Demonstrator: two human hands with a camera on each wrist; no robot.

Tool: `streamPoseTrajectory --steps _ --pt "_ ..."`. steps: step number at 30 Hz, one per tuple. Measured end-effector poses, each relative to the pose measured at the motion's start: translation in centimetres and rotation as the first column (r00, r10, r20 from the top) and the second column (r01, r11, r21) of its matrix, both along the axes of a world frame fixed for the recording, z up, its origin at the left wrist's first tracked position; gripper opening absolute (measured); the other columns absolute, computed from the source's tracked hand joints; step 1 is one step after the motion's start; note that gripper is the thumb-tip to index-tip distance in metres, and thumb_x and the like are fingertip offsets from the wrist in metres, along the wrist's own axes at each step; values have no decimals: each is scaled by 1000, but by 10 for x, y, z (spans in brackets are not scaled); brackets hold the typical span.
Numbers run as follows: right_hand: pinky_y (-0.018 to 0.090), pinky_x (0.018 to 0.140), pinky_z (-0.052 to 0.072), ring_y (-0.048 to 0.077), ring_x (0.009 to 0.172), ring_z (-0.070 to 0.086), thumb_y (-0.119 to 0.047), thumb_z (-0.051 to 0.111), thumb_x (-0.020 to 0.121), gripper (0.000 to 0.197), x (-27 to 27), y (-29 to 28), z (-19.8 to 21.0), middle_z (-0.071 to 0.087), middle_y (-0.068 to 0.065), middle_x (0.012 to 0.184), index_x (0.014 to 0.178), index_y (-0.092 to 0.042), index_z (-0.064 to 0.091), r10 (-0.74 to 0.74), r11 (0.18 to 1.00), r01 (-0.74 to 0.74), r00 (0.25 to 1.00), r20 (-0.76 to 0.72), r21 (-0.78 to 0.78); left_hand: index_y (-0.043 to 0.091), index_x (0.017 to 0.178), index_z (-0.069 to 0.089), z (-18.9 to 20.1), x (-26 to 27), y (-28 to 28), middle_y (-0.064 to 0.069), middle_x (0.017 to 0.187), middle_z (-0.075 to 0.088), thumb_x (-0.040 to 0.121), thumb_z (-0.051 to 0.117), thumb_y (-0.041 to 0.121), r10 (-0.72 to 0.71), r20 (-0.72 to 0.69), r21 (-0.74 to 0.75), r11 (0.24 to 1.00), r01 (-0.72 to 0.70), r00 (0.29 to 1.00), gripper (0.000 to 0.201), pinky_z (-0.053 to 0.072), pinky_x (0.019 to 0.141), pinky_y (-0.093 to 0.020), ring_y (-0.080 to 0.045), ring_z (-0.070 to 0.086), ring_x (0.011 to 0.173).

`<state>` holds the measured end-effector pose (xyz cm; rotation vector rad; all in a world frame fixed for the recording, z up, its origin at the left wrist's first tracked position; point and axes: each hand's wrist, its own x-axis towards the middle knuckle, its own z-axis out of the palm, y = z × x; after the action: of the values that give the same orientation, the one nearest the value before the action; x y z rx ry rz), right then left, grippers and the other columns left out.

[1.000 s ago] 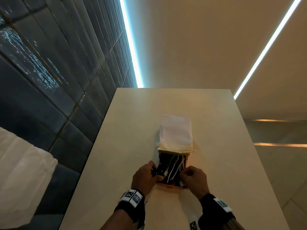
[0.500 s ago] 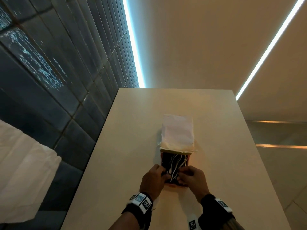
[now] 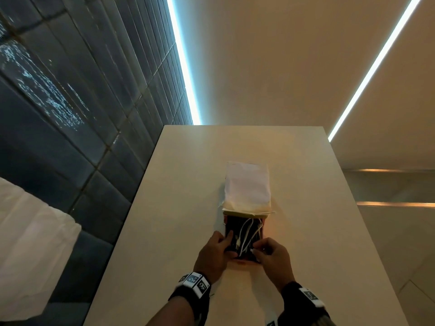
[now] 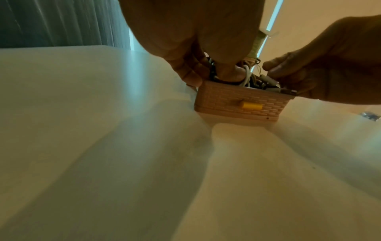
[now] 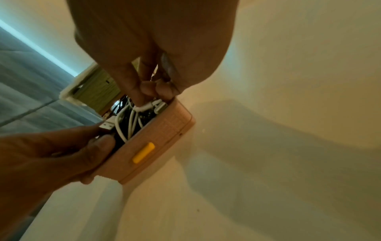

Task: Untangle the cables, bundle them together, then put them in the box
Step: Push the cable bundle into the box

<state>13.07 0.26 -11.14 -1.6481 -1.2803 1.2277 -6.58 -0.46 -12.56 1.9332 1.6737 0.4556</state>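
Note:
A small tan box with a brick pattern and a yellow latch stands on the table, its white lid folded back. White and black cables fill it. My left hand grips the box's left near corner, with its thumb pressing down on the cables. My right hand pinches a white cable end at the right near corner. A USB plug sticks up beside the left thumb.
The pale table runs away from me, with a dark tiled wall along its left edge. A white cloth-like mass lies at the lower left, off the table. Bare tabletop surrounds the box.
Both hands have moved in over the near end of the box. The left thumb now presses on the cables, and the right fingers have shifted inward onto a white cable end.

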Motion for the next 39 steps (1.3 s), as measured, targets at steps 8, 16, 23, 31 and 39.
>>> streamPoseTrajectory --steps 8,16,23,31,39 --pt "14 59 39 6 66 53 -4 78 76 19 11 -9 -11 55 -5 74 71 -18 67 48 975 -113 949 312 193 34 136 54 -1 10 -2 -2 93 56 85 64 33 125 -46 11 992 -124 991 52 48 66 -30 -21 58 90" --pt "31 63 46 16 69 55 -18 63 84 12 10 0 -13 60 -3 77 75 -23 57 212 957 -269 902 377 104 37 131 56 4 14 -13 5 94 49 85 30 66 149 -24 31 989 -148 989 61 49 68 -31 -14 48 92" --pt "30 64 49 21 72 61 -15 68 81 11 9 4 -11 68 -1 78 74 -23 63 189 975 -215 935 301 54 29 99 73 18 32 -2 3 88 62 77 74 41 378 103 -68 925 -373 920 25 52 69 -30 -18 63 81" --pt "29 55 44 15 68 63 -60 67 78 41 -1 8 3 67 -4 74 74 -19 62 132 983 -92 955 264 -160 28 70 45 20 32 2 8 71 52 72 78 35 401 36 -81 914 -398 915 34 34 54 -25 -15 51 65" --pt "40 51 59 20 61 69 -43 79 71 31 -8 18 4 71 3 71 78 -15 69 72 961 -22 983 170 -277 26 67 48 20 39 2 -1 82 52 68 83 32 533 128 -192 841 -506 836 36 35 60 -24 -20 52 71"
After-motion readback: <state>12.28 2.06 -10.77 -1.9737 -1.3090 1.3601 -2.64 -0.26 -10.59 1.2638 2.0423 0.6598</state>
